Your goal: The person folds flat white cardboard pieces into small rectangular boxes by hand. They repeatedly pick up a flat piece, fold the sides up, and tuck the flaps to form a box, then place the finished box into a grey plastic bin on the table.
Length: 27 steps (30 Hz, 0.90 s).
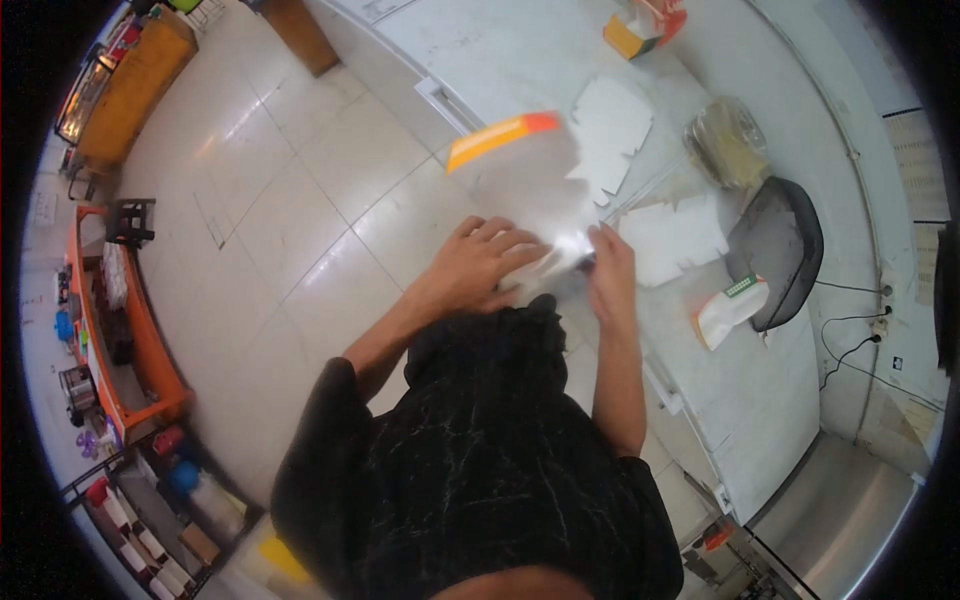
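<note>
A pale, shiny sheet-like piece (pixel 535 185) with an orange and red band along its far edge is in front of me, smeared by motion. My right hand (pixel 610 270) grips its near right side, thumb and fingers closed on it. Fingers apart and slightly bent, my left hand (pixel 485 262) lies at its near left end; whether it touches there is hard to tell. Flat white cut card pieces (pixel 612 130) lie on the white worktop just beyond, and another white card stack (pixel 675 238) is right of my right hand.
On the white worktop (pixel 765 440) are a white folded carton with a green patch (pixel 730 312), a black mesh-like rounded object (pixel 775 255), a clear plastic bundle (pixel 727 142) and an orange-red carton (pixel 640 30). Cables run along the right wall. An orange rack (pixel 150 400) stands far left on tiled floor.
</note>
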Each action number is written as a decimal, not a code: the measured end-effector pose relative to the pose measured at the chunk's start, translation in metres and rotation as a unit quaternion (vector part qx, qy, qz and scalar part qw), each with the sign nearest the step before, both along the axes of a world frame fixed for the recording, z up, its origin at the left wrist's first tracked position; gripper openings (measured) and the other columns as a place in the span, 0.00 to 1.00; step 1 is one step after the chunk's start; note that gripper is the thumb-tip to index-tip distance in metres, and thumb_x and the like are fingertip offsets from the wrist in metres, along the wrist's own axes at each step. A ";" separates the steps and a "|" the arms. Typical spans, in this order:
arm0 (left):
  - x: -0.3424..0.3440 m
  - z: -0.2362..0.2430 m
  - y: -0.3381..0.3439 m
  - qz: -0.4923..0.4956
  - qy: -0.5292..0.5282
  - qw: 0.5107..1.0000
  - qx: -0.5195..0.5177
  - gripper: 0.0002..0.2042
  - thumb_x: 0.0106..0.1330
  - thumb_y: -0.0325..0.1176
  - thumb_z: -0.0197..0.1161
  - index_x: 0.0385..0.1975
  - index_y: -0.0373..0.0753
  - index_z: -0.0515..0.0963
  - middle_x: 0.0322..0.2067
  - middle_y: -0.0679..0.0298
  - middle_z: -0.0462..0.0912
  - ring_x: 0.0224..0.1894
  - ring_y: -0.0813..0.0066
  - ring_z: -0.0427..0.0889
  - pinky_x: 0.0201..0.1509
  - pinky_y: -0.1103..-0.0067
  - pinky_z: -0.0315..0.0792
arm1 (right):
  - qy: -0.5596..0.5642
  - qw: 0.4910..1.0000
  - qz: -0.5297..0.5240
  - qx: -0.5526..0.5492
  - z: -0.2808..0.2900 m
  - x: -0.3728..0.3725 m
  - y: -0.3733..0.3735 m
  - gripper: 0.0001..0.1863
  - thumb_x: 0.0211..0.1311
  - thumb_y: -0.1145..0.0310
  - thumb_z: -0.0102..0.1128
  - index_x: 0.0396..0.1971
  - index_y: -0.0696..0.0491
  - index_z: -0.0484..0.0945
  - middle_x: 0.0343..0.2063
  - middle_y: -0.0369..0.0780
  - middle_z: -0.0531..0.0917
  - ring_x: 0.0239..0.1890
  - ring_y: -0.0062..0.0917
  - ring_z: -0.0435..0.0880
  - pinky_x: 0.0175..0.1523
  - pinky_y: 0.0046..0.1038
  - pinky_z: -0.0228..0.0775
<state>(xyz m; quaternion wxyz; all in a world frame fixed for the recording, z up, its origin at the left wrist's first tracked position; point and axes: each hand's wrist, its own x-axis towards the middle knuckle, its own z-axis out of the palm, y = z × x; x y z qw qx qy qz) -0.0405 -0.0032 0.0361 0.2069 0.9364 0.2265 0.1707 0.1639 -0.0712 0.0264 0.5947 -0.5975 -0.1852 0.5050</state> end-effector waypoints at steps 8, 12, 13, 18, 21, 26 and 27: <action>0.035 -0.032 -0.021 0.146 -0.204 0.967 -0.048 0.09 0.54 0.28 0.68 0.36 0.41 0.80 0.37 0.65 0.80 0.40 0.64 0.78 0.41 0.73 0.74 | -0.006 0.997 -0.030 0.073 -0.005 -0.021 -0.010 0.10 0.67 0.73 0.57 0.41 0.65 0.78 0.34 0.40 0.80 0.35 0.21 0.79 0.46 0.26 0.79; 0.040 -0.034 -0.023 0.199 -0.303 0.928 -0.086 0.05 0.57 0.24 0.67 0.32 0.35 0.81 0.32 0.60 0.81 0.33 0.64 0.80 0.37 0.74 0.74 | -0.001 0.996 -0.042 0.082 -0.008 -0.023 -0.016 0.07 0.66 0.74 0.58 0.33 0.63 0.77 0.32 0.39 0.79 0.35 0.21 0.79 0.48 0.29 0.81; 0.040 -0.035 -0.024 0.212 -0.313 0.920 -0.105 0.04 0.58 0.24 0.67 0.32 0.34 0.81 0.31 0.58 0.81 0.33 0.65 0.80 0.38 0.73 0.74 | 0.013 0.995 -0.036 0.095 -0.008 -0.024 -0.018 0.06 0.65 0.75 0.59 0.31 0.63 0.77 0.33 0.40 0.80 0.35 0.20 0.79 0.48 0.29 0.80; 0.046 -0.036 -0.020 0.256 -0.360 0.882 -0.164 0.04 0.60 0.23 0.66 0.34 0.33 0.81 0.33 0.56 0.83 0.35 0.67 0.83 0.40 0.76 0.76 | 0.022 0.995 -0.026 0.089 -0.003 -0.033 -0.022 0.04 0.63 0.77 0.60 0.30 0.62 0.77 0.38 0.42 0.81 0.40 0.22 0.80 0.53 0.28 0.76; 0.046 -0.037 -0.020 0.251 -0.361 0.875 -0.203 0.05 0.60 0.22 0.65 0.35 0.33 0.81 0.35 0.56 0.83 0.38 0.69 0.85 0.42 0.78 0.76 | -0.023 0.996 -0.026 0.087 -0.004 -0.037 -0.022 0.03 0.62 0.78 0.61 0.30 0.62 0.78 0.44 0.43 0.81 0.44 0.24 0.80 0.56 0.26 0.72; 0.042 -0.026 -0.016 0.209 -0.329 0.896 -0.214 0.09 0.57 0.22 0.66 0.38 0.35 0.82 0.34 0.56 0.84 0.36 0.62 0.84 0.40 0.75 0.76 | -0.133 0.985 -0.020 0.104 0.008 -0.039 -0.016 0.03 0.61 0.79 0.61 0.30 0.64 0.78 0.51 0.45 0.78 0.49 0.25 0.79 0.55 0.24 0.71; 0.041 -0.026 -0.016 0.194 -0.328 0.897 -0.224 0.10 0.58 0.21 0.66 0.39 0.35 0.82 0.34 0.56 0.84 0.36 0.62 0.84 0.41 0.75 0.76 | -0.137 0.984 -0.024 0.107 0.009 -0.039 -0.015 0.03 0.61 0.79 0.61 0.30 0.64 0.79 0.51 0.45 0.77 0.50 0.25 0.79 0.55 0.24 0.71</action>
